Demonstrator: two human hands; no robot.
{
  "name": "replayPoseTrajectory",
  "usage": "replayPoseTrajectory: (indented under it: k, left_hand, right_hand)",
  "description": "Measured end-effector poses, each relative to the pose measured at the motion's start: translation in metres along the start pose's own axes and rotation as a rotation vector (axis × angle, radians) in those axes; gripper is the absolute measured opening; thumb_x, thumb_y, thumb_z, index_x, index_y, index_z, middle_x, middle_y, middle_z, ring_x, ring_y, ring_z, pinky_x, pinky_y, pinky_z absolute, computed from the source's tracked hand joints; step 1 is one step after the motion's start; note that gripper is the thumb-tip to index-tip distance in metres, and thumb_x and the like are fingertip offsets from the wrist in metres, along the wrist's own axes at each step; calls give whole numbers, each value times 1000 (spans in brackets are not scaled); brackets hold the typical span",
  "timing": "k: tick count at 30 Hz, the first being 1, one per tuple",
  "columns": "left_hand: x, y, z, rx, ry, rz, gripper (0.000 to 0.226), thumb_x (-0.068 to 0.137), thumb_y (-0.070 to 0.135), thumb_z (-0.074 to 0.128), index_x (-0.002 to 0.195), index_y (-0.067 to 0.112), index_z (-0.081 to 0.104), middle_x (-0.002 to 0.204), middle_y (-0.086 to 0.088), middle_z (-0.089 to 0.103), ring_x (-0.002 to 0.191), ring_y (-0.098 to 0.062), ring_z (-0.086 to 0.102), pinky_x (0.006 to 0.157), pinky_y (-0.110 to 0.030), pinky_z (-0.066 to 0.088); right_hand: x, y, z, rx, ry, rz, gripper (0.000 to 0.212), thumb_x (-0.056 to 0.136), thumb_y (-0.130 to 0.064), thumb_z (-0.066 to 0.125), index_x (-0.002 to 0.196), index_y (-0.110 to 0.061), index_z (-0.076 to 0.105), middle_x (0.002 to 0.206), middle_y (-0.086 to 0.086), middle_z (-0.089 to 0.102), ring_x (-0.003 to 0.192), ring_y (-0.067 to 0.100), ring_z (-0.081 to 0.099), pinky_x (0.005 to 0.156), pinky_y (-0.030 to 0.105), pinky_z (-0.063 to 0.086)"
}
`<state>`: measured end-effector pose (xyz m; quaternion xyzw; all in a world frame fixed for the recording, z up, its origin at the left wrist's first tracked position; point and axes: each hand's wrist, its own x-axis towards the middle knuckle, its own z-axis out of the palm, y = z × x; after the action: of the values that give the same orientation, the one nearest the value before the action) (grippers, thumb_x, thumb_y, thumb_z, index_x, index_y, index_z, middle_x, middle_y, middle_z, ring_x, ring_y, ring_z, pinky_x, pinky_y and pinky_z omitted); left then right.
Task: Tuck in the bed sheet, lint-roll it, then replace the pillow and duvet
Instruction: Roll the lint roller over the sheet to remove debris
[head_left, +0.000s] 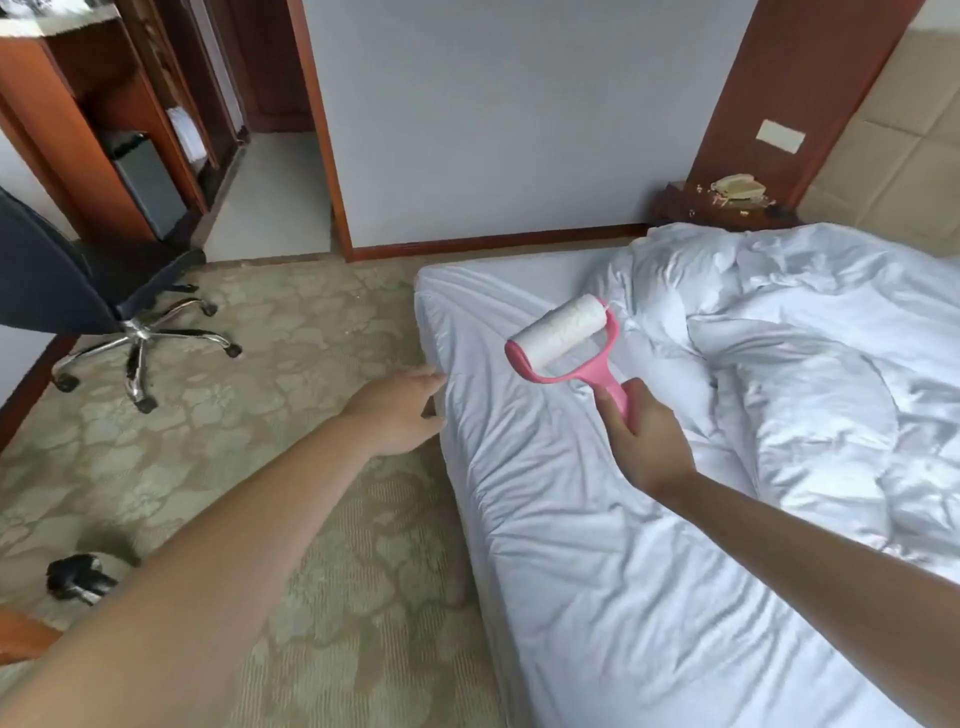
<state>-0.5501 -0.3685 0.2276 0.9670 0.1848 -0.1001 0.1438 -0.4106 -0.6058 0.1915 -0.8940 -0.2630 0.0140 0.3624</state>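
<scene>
Bed sheet (597, 545), white and creased, covers the mattress across the lower right of the frame; its near corner runs off the bottom edge. Fingertips of the left hand (400, 410) are hidden at the sheet's side edge, so its grip cannot be told. At centre, the right hand (641, 436) holds the pink handle of a lint roller (563, 335), whose white roll hangs just over the sheet. A crumpled white duvet (810, 374) is heaped at right, cut off by the frame.
</scene>
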Motion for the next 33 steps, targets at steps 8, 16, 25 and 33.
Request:
replayPoseTrajectory:
  k: [8, 16, 25, 33]
  left_hand:
    - [35, -38, 20, 7, -81, 120, 64, 100, 36, 44, 154, 19, 14, 161, 4, 5, 147, -14, 9, 118, -33, 17]
    - [110, -36, 31, 67, -168, 222, 64, 99, 34, 45, 153, 17, 15, 161, 1, 5, 147, -15, 8, 118, -33, 17]
    - [220, -56, 3, 201, -258, 216, 64, 99, 35, 44, 153, 17, 14, 161, -1, 7, 147, -17, 10, 118, -33, 18]
    - [324, -95, -27, 226, -282, 181, 62, 100, 33, 43, 153, 14, 15, 160, 0, 8, 146, -16, 12, 117, -33, 19]
  right_hand:
    - [-15, 12, 36, -76, -21, 287, 53, 94, -58, 33, 77, -9, 43, 73, 2, 56, 72, 27, 52, 61, 37, 36]
    - [-2, 58, 39, -196, -42, 412, 54, 93, -60, 29, 79, -11, 44, 77, 6, 56, 75, 31, 54, 63, 36, 38]
    - [106, 95, 77, -194, -99, 463, 54, 92, -62, 27, 80, -12, 44, 80, 9, 59, 76, 31, 54, 63, 37, 39]
    - [234, 85, 124, -206, -174, 429, 58, 93, -63, 24, 90, -10, 47, 82, 5, 55, 78, 29, 52, 64, 36, 37]
